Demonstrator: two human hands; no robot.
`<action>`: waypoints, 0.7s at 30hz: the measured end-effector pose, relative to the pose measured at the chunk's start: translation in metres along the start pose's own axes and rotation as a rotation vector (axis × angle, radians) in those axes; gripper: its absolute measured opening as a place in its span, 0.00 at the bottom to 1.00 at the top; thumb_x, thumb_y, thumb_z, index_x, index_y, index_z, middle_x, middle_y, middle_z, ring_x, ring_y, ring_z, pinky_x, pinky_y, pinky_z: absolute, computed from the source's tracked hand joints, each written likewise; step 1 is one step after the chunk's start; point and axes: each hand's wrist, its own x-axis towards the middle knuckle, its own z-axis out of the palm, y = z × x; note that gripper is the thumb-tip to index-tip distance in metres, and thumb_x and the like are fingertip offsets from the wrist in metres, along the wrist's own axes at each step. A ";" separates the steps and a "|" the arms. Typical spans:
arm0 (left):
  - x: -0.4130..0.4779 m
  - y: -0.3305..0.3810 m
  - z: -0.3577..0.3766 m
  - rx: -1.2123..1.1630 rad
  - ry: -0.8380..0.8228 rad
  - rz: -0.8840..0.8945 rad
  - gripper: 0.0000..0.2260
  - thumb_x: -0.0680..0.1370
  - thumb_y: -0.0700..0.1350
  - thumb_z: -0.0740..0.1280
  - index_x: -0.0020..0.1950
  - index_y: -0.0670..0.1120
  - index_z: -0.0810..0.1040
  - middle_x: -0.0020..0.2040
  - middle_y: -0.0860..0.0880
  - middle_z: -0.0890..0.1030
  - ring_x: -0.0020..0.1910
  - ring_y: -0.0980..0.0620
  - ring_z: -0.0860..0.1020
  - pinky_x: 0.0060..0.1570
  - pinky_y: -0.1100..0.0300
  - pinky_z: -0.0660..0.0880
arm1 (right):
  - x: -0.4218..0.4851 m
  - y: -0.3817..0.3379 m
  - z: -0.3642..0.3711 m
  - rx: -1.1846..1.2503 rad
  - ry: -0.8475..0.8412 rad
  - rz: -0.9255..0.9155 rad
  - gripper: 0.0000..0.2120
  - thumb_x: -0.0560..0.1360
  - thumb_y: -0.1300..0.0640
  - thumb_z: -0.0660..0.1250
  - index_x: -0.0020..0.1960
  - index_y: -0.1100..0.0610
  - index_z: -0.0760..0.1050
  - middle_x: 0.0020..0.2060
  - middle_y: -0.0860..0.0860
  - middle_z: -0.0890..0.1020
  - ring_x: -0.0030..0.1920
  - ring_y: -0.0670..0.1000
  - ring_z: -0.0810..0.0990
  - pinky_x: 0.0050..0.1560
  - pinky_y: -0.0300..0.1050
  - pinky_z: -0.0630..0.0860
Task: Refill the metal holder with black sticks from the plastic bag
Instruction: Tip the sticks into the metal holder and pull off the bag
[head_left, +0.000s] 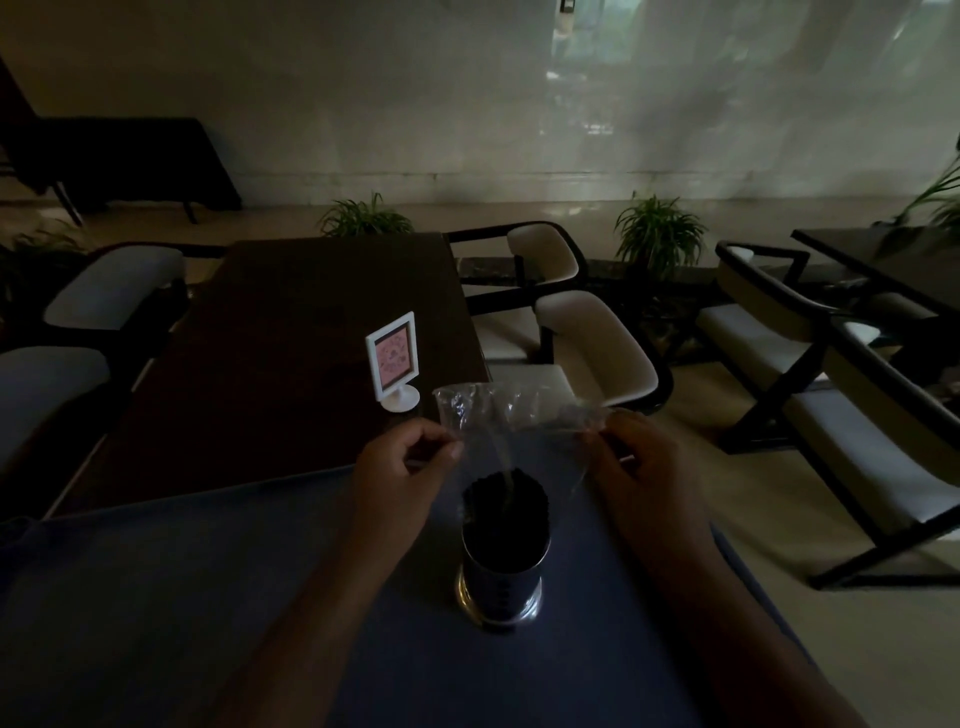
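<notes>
A shiny metal holder (501, 582) stands upright on the blue table surface (208, 597), packed with black sticks (505, 501) whose tips show at its mouth. A clear plastic bag (511, 415) is stretched just above the holder. My left hand (402, 465) pinches the bag's left edge and my right hand (641, 457) pinches its right edge. The bag's lower part hangs down over the sticks. In the dim light I cannot tell whether any sticks are still inside the bag.
A white framed table sign (393, 361) stands on the dark wooden table (291, 332) beyond the blue surface. Cushioned chairs (597, 338) flank it left and right, with more seating (831, 374) at far right. Potted plants (658, 231) line the back.
</notes>
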 end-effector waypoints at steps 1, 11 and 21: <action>0.001 0.004 -0.002 -0.001 0.004 0.018 0.03 0.75 0.47 0.69 0.46 0.55 0.80 0.45 0.59 0.83 0.46 0.61 0.81 0.44 0.64 0.76 | 0.002 -0.003 -0.004 -0.010 0.032 -0.014 0.05 0.76 0.56 0.67 0.43 0.50 0.80 0.38 0.44 0.80 0.38 0.41 0.80 0.35 0.28 0.71; 0.021 0.076 -0.024 -0.107 0.088 0.260 0.02 0.75 0.45 0.69 0.46 0.50 0.81 0.41 0.49 0.84 0.40 0.52 0.83 0.42 0.55 0.80 | 0.044 -0.071 -0.050 0.063 0.115 -0.128 0.07 0.76 0.49 0.65 0.39 0.44 0.76 0.33 0.47 0.80 0.33 0.46 0.80 0.30 0.44 0.79; 0.000 0.102 -0.064 -0.053 0.181 0.371 0.05 0.78 0.43 0.66 0.43 0.49 0.79 0.27 0.51 0.78 0.24 0.57 0.74 0.29 0.68 0.73 | 0.038 -0.101 -0.059 0.141 0.138 -0.214 0.09 0.75 0.43 0.62 0.38 0.43 0.76 0.30 0.47 0.80 0.25 0.46 0.77 0.23 0.34 0.70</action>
